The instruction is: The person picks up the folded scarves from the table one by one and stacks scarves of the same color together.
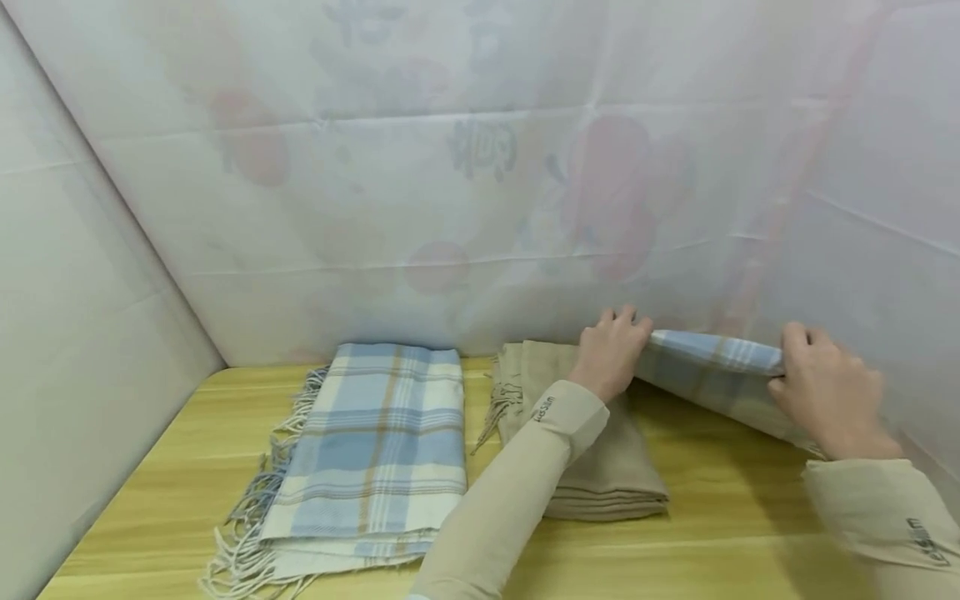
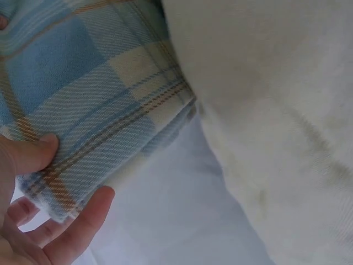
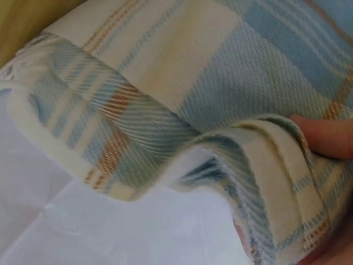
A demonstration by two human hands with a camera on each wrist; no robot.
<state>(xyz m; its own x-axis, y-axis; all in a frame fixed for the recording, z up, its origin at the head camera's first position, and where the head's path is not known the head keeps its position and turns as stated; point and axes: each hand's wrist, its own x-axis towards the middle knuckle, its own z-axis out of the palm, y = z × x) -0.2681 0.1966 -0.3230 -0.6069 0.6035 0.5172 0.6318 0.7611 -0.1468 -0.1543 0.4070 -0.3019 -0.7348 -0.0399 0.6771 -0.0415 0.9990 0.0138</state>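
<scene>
Between my two hands, a folded blue, white and tan plaid scarf (image 1: 716, 358) is lifted at its far edge. My left hand (image 1: 611, 354) pinches one corner; in the left wrist view the thumb lies on top of the plaid cloth (image 2: 105, 105) and the fingers are beneath. The other end is gripped by my right hand (image 1: 828, 392). Layered edges of the scarf (image 3: 276, 182) bend up beside the right thumb in the right wrist view. Under my left forearm lies a folded tan scarf (image 1: 611, 458), partly covered by the sleeve.
Another folded plaid scarf (image 1: 375, 450) lies to the left, its pale fringe (image 1: 258, 508) spread on the wood-grain table (image 1: 157, 467). A white printed sheet (image 1: 360, 208) hangs behind the table, with further pale walls (image 1: 60, 292) at both sides.
</scene>
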